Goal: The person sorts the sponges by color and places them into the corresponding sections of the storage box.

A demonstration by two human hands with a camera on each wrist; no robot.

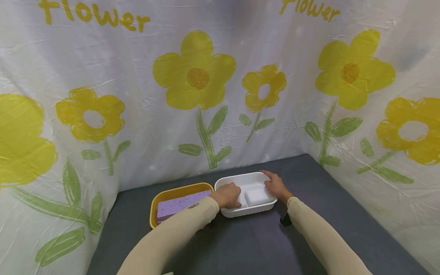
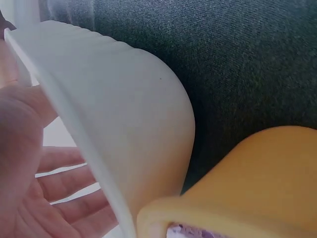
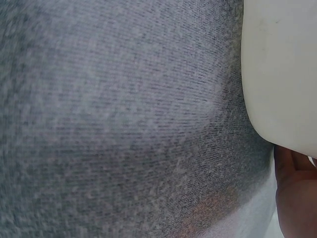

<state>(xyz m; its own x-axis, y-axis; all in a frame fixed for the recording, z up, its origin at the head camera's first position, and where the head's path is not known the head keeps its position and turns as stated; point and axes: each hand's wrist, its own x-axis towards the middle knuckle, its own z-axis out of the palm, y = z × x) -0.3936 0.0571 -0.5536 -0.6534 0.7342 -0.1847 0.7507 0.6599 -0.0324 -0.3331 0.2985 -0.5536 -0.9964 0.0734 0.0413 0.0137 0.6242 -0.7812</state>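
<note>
A white plastic container (image 1: 245, 208) with a divider and a raised-looking square section inside stands on the dark table. My left hand (image 1: 227, 194) reaches over its left end, inside the walls. In the left wrist view the fingers (image 2: 64, 183) look extended and slightly bent behind the container's wall (image 2: 119, 99), and I see nothing held. At the right end, my right hand (image 1: 276, 187) grips the rim; the right wrist view shows its bent fingers (image 3: 297, 173) against the container's end. Left of it, a yellow container (image 1: 192, 187) holds a purple speckled block (image 1: 182, 204).
The dark grey table (image 1: 247, 244) meets a white curtain (image 1: 144, 160) with yellow flowers at the back and sides. The yellow container's rim stands close against the white container's left end. A small pale edge (image 1: 167, 273) shows at the bottom of the head view.
</note>
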